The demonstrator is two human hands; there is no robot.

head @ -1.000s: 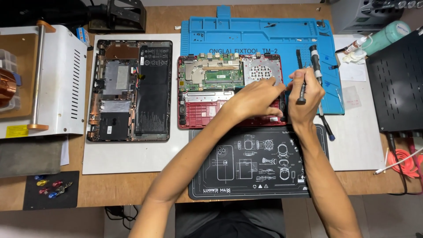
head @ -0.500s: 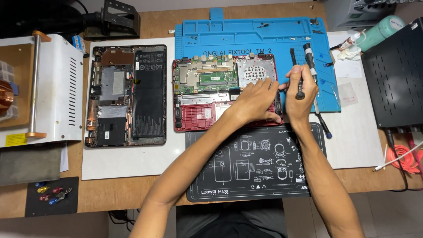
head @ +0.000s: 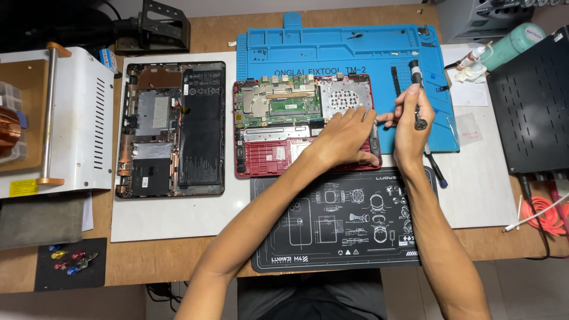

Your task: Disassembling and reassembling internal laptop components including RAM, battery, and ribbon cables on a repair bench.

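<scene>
An opened red laptop base (head: 278, 124) lies on the blue work mat (head: 332, 47), its green circuit board and silver fan exposed. My left hand (head: 347, 137) rests flat on the laptop's right part, fingers spread. My right hand (head: 410, 121) is just off the laptop's right edge and grips a black screwdriver (head: 416, 89) held upright over the blue mat. A second black tool (head: 435, 169) lies under my right wrist.
A black laptop bottom cover (head: 172, 127) lies to the left on a white sheet. A dark printed mat (head: 338, 228) sits near me. A white machine (head: 71, 124) stands far left, a black box (head: 533, 101) and green bottle (head: 514, 42) far right. Coloured bits (head: 68, 261) at bottom left.
My right hand with the screwdriver stays beside the laptop's right edge; my left hand has settled flatter on the red base. The view has shifted slightly.
</scene>
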